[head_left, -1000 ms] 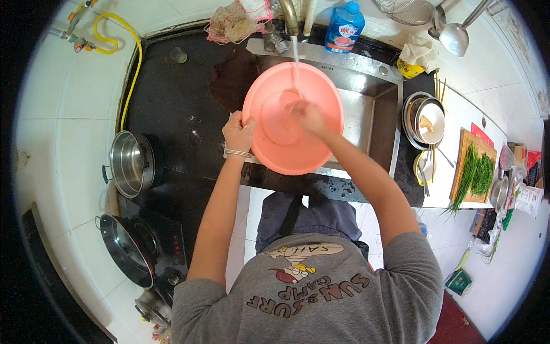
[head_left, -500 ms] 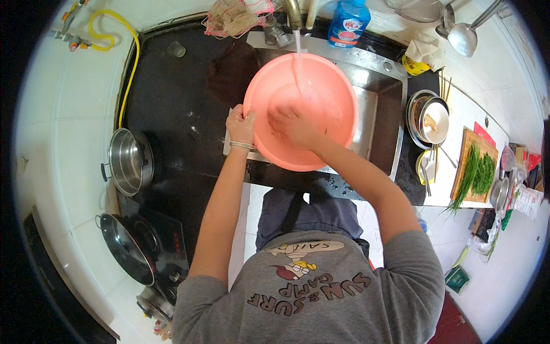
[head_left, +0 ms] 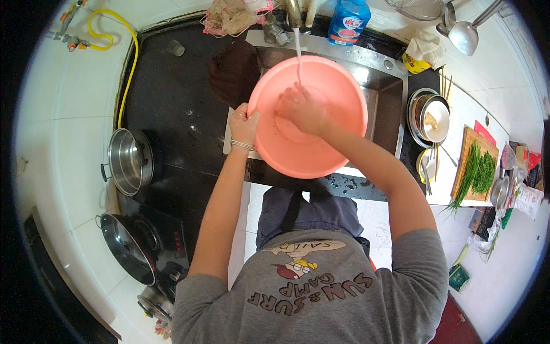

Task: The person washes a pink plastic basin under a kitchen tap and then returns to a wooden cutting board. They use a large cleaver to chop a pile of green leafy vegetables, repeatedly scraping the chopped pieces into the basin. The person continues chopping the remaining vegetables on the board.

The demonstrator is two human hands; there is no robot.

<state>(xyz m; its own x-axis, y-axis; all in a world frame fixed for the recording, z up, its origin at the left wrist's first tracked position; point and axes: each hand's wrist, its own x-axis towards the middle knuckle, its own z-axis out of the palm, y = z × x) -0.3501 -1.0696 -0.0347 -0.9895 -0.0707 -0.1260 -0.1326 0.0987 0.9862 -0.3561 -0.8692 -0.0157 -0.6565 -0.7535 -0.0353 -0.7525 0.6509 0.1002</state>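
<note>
Over the steel sink (head_left: 385, 109) set into the dark surface (head_left: 172, 114), a large round salmon-pink plastic basin (head_left: 338, 149) sits tilted, its near edge reaching past the sink's front rim toward the person. At the basin's left rim the left hand (head_left: 244, 125) has its grip clenched on the edge, fingers curled over the lip, a thin band at the wrist. The right hand (head_left: 301, 108) is inside the basin, pressed against its inner wall; its fingers look loosely curled with nothing seen in them, though whether the grip holds anything small cannot be told. A thin stream of water (head_left: 298, 54) falls from the metal tap (head_left: 294, 10) at the back of the sink and lands on or just beside the right hand.

Behind the sink stands a blue plastic bottle (head_left: 348, 20), and to its left lies a bundled pinkish net bag (head_left: 232, 16). A dark brown cloth (head_left: 234, 71) lies on the surface just left of the basin. Further left stands a stainless steel pot (head_left: 129, 161), and nearer the person a dark wok (head_left: 129, 246) on a black cooker. A yellow hose (head_left: 129, 63) runs along the left edge of the surface. To the right of the sink are stacked metal bowls (head_left: 432, 114), and beyond them a wooden chopping board (head_left: 472, 166) bearing green chives (head_left: 478, 169). A steel ladle (head_left: 464, 35) hangs at the upper right
</note>
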